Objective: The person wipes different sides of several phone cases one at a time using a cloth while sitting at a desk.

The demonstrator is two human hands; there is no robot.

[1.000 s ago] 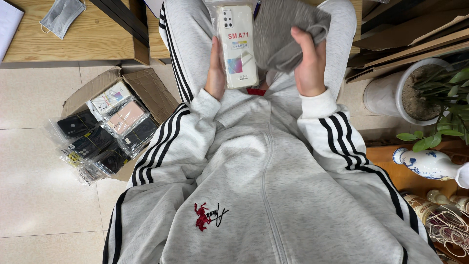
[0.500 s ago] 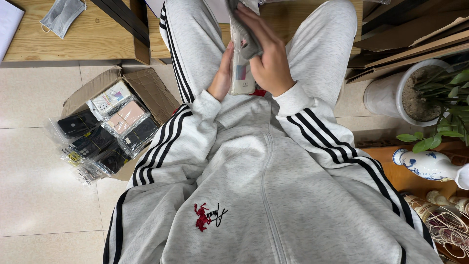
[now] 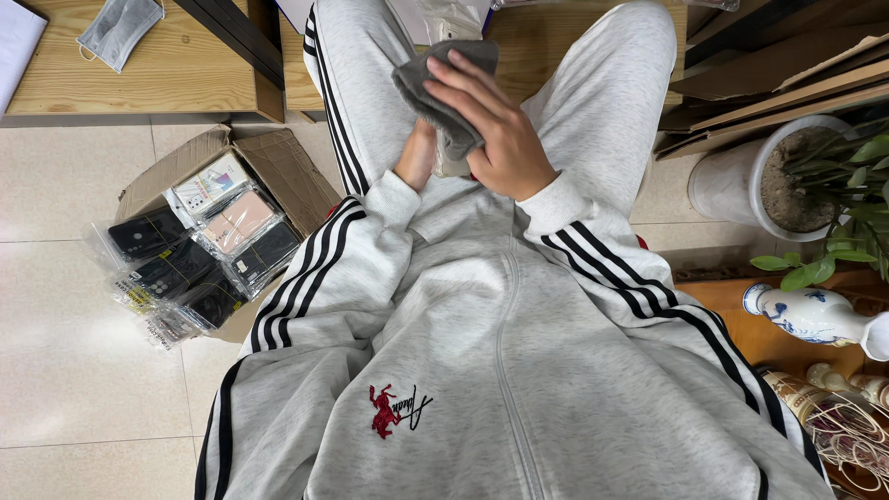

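Head view shows us our right hand (image 3: 495, 125) spread flat, pressing a grey cloth (image 3: 443, 97) over a clear-packaged phone case (image 3: 444, 23) above our lap. Our left hand (image 3: 417, 157) is curled beneath, gripping the packaged case from below, mostly hidden. A cardboard box (image 3: 287, 167) of packaged cases sits on the floor to our left, a white plant pot (image 3: 732, 181) to our right.

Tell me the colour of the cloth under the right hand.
Dark grey cloth, under the right hand; head view.
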